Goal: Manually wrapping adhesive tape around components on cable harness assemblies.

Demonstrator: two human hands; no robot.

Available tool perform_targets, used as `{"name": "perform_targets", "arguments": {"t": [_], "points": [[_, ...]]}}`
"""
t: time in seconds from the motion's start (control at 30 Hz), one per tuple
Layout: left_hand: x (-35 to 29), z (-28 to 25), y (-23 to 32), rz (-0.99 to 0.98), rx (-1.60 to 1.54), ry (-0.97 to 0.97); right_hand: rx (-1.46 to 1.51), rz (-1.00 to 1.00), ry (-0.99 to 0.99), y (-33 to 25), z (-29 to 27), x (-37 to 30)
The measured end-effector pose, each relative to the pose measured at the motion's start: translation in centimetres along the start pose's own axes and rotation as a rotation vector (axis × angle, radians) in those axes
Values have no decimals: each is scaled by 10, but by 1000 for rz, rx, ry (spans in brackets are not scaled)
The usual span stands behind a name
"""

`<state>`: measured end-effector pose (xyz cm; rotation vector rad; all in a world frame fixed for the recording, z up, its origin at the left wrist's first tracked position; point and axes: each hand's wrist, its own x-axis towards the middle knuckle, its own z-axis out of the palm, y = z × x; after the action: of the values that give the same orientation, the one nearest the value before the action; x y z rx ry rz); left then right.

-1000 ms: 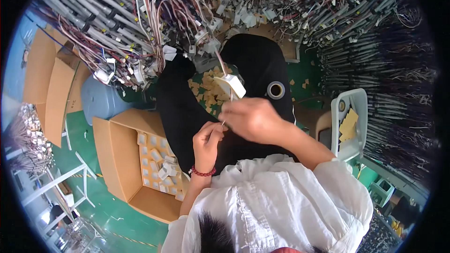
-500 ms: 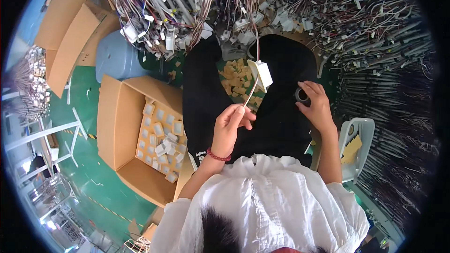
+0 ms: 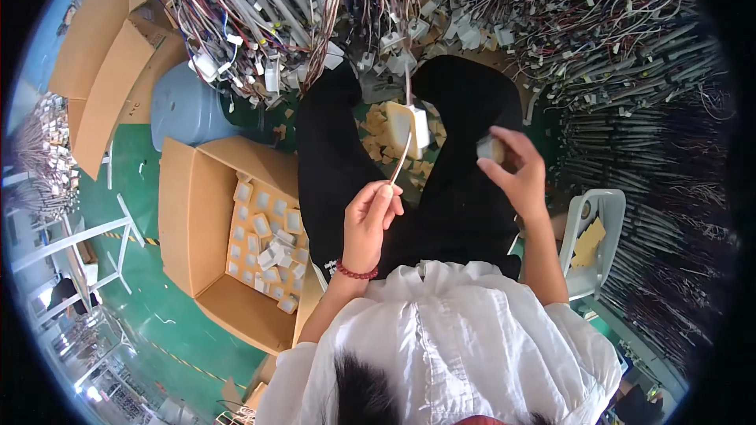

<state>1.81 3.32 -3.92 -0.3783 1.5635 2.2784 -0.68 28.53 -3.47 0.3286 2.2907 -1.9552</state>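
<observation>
Pinched in the fingertips of my left hand (image 3: pixel 370 216) is a thin pale cable (image 3: pixel 402 164). It runs up to a small white plastic box (image 3: pixel 420 127) with a yellowish backing, which hangs in front of my lap. More wire leads from the box's upper end toward the bundles ahead. My right hand (image 3: pixel 520 169), over my right thigh, is closed around a roll of tape (image 3: pixel 490 149). The roll is slightly blurred and partly covered by the fingers.
An open cardboard box (image 3: pixel 177 220) of white pieces with yellowish backings stands at my left, near a blue stool (image 3: pixel 185 102). Wire bundles (image 3: pixel 622 86) fill the front and right. A white bin (image 3: pixel 610 240) is at my right; yellowish scraps (image 3: pixel 378 122) lie between my legs.
My right hand has lifted the roll of tape off my thigh and tilted it, moving slightly left. The left hand, cable and white box have shifted a little left, and the box has turned.
</observation>
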Motion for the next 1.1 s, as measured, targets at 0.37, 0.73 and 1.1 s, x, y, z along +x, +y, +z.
{"name": "perform_targets", "arguments": {"t": [0.37,0.73,1.1], "points": [[3,18,-2,-14,77,61,-853,-379,384,39,-18,-3],[12,20,-12,-51,47,-87,-511,217,1181,143,-265,-128],[10,21,-11,-22,60,-9,-864,551,529,192,-270,-182]]}}
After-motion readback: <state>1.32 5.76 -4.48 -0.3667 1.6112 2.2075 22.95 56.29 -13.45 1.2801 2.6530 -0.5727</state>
